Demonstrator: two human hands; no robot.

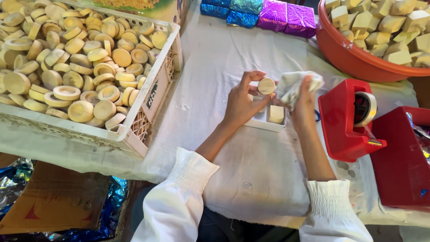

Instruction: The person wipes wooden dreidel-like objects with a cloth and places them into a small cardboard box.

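Note:
My left hand [242, 101] pinches a small round cream-coloured soap [266, 86] between thumb and fingers, above a small white tray [262, 122]. A pale block [276, 114] stands in that tray. My right hand [304, 105] clutches a crumpled white cloth [293, 85] right beside the round soap. Both arms wear white sleeves with gathered cuffs.
A white plastic crate [152, 96] heaped with several round soaps fills the left. An orange basin [354, 58] of square pale blocks sits at the top right. A red tape dispenser [347, 118] and a red box [401, 166] stand right. Blue and purple foil-wrapped packs [273, 15] lie at the back.

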